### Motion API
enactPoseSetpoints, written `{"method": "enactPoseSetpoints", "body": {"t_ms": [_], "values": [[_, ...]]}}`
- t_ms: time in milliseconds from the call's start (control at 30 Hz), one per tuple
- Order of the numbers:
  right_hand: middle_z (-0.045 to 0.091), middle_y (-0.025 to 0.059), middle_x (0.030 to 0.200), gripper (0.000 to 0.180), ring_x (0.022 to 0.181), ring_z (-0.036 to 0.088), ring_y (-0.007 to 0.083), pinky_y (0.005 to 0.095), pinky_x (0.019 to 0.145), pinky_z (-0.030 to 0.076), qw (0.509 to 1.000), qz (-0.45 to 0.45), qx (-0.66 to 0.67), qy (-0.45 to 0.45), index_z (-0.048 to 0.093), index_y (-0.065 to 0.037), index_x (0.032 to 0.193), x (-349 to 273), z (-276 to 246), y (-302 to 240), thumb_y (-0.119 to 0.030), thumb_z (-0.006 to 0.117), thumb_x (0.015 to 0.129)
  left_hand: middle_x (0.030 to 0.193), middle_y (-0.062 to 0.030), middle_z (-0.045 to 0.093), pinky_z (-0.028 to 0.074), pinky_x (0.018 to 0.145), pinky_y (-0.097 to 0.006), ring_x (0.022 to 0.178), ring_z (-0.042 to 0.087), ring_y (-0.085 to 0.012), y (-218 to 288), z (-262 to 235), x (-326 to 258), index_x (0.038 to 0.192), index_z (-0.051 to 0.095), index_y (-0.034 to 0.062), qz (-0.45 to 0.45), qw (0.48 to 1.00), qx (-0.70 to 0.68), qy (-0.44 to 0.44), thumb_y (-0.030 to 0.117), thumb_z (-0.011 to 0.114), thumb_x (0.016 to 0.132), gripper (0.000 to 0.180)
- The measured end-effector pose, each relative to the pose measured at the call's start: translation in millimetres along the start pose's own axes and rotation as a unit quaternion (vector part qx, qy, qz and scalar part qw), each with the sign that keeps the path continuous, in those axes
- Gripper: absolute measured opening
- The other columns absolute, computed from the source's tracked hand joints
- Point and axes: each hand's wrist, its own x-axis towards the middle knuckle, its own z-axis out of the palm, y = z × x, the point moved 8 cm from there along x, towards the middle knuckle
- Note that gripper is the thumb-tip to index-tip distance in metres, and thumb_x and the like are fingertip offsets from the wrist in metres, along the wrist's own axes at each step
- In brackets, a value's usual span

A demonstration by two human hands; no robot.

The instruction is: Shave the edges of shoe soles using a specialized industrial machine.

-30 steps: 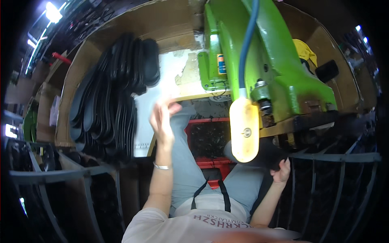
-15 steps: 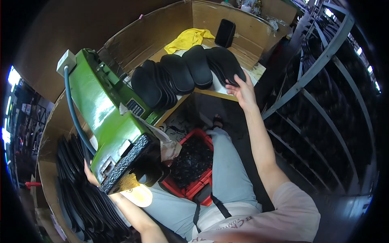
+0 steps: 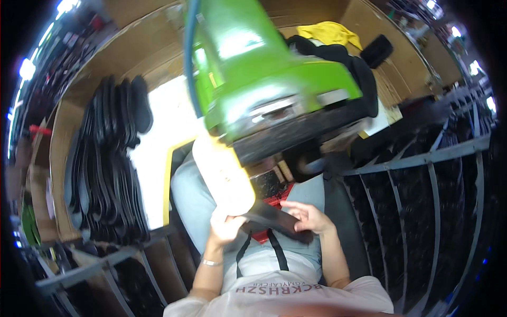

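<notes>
Between my hands, low in front of my lap, is a black insole (image 3: 281,223), slightly smeared by motion. My left hand (image 3: 226,226) is closed at its left end, next to the bright, pale, rounded plate (image 3: 224,177) below the green machine (image 3: 248,68). At the insole's other end, my right hand (image 3: 311,217) has its thumb and fingers closed round the edge. The machine's dark lower head (image 3: 301,132) hangs just beyond my hands. On the left, several black insoles (image 3: 108,174) stand stacked in rows.
A cardboard wall (image 3: 113,45) surrounds the work area. Farther back lie a yellow cloth (image 3: 330,33) and a dark phone-like object (image 3: 377,51). Metal racks (image 3: 422,161) filled with dark pieces stand to the right. A red crate (image 3: 274,199) sits between my legs.
My view has turned left. My right hand has come from the insole pile at the far right to my lap. My left hand has come out from beside the machine; both now hold an insole.
</notes>
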Motion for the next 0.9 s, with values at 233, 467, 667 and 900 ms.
{"method": "enactPoseSetpoints", "body": {"t_ms": [233,467,667,900], "values": [[0.065,0.0079,0.095,0.037,0.086,0.06,0.0132,0.0258,0.078,0.047,0.936,-0.148,-0.19,0.256,0.06,0.005,0.101,-24.4,21.2,-12.7,-0.007,0.077,0.07,0.102,-0.0038,0.06,0.044,0.08,-0.024,0.092,0.052,-0.0076,-18.3,87.0,22.7,0.116,0.054,-0.0024,-0.253,0.951,-0.156,-0.083,0.014,0.055,0.09,0.031],[0.062,0.0077,0.102,0.033,0.091,0.057,0.0129,0.0259,0.082,0.046,0.961,-0.107,-0.153,0.204,0.057,0.005,0.107,-21.1,34.2,24.5,-0.003,0.069,0.077,0.075,0.0002,0.058,0.04,0.058,-0.019,0.066,0.049,-0.0037,29.0,59.5,57.0,0.084,0.058,-0.0014,-0.035,0.985,0.166,-0.017,0.007,0.062,0.084,0.009],[0.06,0.011,0.107,0.042,0.096,0.057,0.016,0.0291,0.087,0.044,0.958,-0.144,-0.065,0.238,0.053,0.008,0.111,-66.3,12.4,8.2,0.002,0.07,0.072,0.08,-0.0011,0.059,0.047,0.063,-0.019,0.072,0.056,-0.0059,8.1,53.9,35.8,0.092,0.054,-0.0004,-0.106,0.983,-0.116,0.093,-0.001,0.06,0.083,0.011],[0.056,0.0093,0.101,0.041,0.092,0.055,0.0171,0.029,0.085,0.043,0.837,-0.289,-0.13,0.446,0.051,0.005,0.107,-123.2,-57.8,-61.3,-0.002,0.063,0.068,0.079,-0.0012,0.058,0.047,0.062,-0.019,0.07,0.056,-0.0056,22.5,59.2,48.8,0.089,0.054,0.0011,-0.094,0.994,-0.031,0.054,-0.002,0.061,0.082,0.01]]}}
